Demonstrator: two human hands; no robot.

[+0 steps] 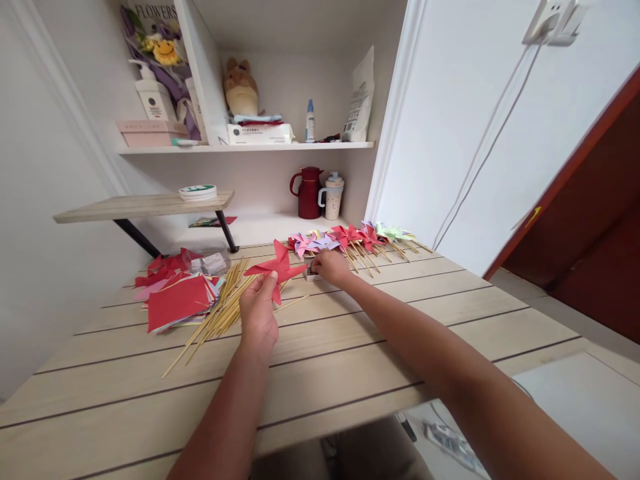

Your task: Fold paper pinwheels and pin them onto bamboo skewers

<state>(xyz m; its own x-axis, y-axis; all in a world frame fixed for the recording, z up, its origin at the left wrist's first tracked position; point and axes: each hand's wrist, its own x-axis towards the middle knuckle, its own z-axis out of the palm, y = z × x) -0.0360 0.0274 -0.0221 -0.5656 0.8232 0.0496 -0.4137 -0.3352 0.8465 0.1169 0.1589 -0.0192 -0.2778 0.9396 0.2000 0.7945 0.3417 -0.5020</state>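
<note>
Nearest me, my left hand [257,313] pinches the red folded-paper pinwheel [277,269] just above the pale wooden table [350,360]. At one o'clock my right hand [331,267] curls over a small box [312,272]; its grip is hidden. The loosely pinched pinwheel could slip or crease.

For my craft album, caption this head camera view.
Left hand holds a red folded-paper pinwheel above thin wooden sticks; right hand reaches a small box on the pale plank table.
</note>
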